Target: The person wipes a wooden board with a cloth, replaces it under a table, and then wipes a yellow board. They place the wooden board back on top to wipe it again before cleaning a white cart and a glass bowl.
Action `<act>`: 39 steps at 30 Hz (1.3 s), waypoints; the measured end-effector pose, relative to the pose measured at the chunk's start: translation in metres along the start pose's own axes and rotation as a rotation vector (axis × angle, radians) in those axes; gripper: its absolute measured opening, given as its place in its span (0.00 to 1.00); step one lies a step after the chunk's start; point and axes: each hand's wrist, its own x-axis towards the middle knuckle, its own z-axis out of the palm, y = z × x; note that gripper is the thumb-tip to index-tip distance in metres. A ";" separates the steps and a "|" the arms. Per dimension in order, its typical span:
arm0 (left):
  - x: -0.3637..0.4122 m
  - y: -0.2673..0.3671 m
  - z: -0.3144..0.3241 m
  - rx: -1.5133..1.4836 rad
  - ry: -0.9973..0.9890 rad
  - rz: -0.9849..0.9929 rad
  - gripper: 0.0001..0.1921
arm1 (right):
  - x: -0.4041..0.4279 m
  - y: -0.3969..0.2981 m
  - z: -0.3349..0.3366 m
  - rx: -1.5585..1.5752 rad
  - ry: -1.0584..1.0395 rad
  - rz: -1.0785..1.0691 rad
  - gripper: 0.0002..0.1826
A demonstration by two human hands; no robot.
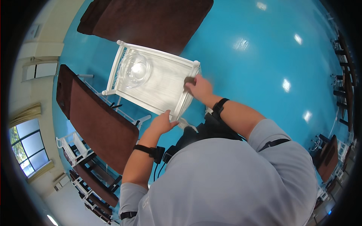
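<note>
A white trolley (161, 82) with raised rails and round corner knobs stands before me. My right hand (200, 88) grips a dark brown cloth or sponge (189, 82) against the trolley's near end rail, by its right corner knob. At the near left corner, my left hand (165, 123) rests with its fingers and thumb spread around the frame; it holds no loose thing. A clear, round bowl (135, 70) sits on the far left part of the trolley top. What it contains, if anything, is hard to tell because of the glare.
A massage table with a brown cover (101, 121) stands close on the left, and another brown-covered table (147, 22) lies just beyond the trolley. More tables and white trolleys (76, 147) line the lower left. Blue floor (249, 65) extends to the right.
</note>
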 end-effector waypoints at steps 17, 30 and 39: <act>-0.011 -0.054 0.066 -0.084 -0.141 -0.216 0.31 | 0.096 0.086 -0.076 0.292 -0.400 0.172 0.20; 0.020 -0.031 0.098 -0.246 0.331 -0.296 0.12 | 0.103 -0.002 0.022 -0.459 -0.787 -0.159 0.12; 0.024 -0.022 0.092 -0.290 0.319 -0.242 0.09 | 0.173 -0.013 0.056 -0.304 -0.631 -0.379 0.23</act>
